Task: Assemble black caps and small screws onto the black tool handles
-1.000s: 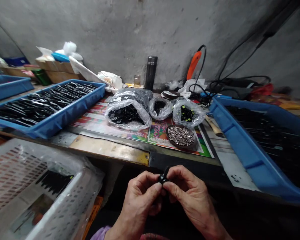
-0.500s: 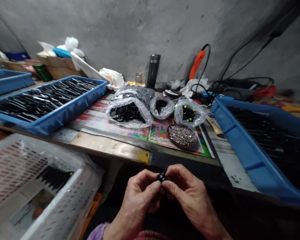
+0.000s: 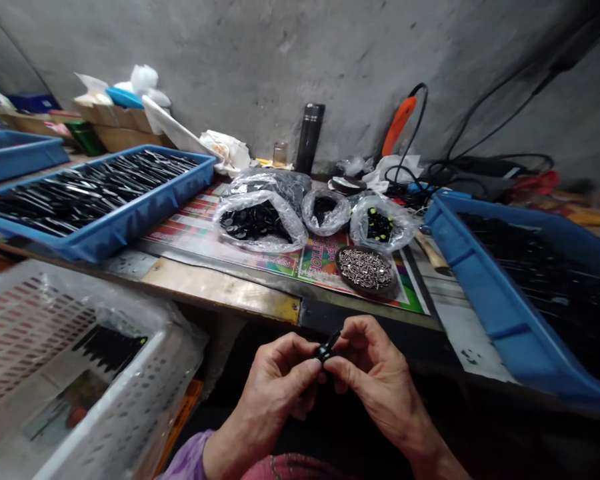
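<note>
Both hands (image 3: 275, 381) pinching black part (image 3: 324, 351) (glossy), metal pieces (image 3: 365, 268) beyond

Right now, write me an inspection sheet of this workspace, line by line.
Surface: workbench partly covered by a colourful printed sheet.
Job items: small black part in hand; small metal pieces in a dark dish; three open plastic bags.
Clutter: crumpled white paper, dark cylinder, orange-handled tool.
Grips: left grip and right grip both pinch the black part, before the bench edge.
Cables: black cables tangled at right rear.
Surroundings: grey wall behind; blue trays either side; white basket lower left.
</note>
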Tool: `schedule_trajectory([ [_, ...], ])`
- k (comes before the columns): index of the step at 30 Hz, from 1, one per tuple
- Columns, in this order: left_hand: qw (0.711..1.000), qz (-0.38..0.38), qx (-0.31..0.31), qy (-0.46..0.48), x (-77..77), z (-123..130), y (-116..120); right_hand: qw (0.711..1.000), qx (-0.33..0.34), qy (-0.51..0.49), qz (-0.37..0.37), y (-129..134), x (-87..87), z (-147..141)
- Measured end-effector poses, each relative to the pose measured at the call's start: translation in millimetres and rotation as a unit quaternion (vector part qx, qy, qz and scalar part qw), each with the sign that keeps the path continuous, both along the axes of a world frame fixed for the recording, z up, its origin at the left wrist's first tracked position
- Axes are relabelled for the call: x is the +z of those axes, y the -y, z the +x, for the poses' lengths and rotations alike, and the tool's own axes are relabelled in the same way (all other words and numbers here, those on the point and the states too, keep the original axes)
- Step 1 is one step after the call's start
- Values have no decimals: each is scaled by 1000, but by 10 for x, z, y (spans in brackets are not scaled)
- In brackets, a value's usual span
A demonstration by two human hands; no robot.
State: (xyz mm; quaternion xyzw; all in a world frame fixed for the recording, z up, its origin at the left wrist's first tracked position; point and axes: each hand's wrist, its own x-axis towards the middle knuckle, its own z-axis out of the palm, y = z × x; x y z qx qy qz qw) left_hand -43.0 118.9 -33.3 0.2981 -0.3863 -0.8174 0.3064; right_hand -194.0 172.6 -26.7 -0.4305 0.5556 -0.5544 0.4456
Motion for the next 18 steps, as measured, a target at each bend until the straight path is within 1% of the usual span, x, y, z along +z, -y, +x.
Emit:
schedule_trajectory([
  [6,994,-98,-5,53,-23,47,48,991,36,-128,15,59,126,-100],
  [8,994,-94,-1,48,-45,43,40,989,36,-144,15,73,147,-115],
  [11,997,-69,0,25,-67,29,24,987,14,-163,3,71,146,-120],
  [13,996,-83,4,29,-67,29,22,981,7,-192,0,63,143,-127],
  [15,988,-138,15,68,-56,40,30,971,8,-239,-10,59,154,-144],
  [18,964,-224,26,139,-33,60,40,947,16,-318,-49,71,189,-182],
])
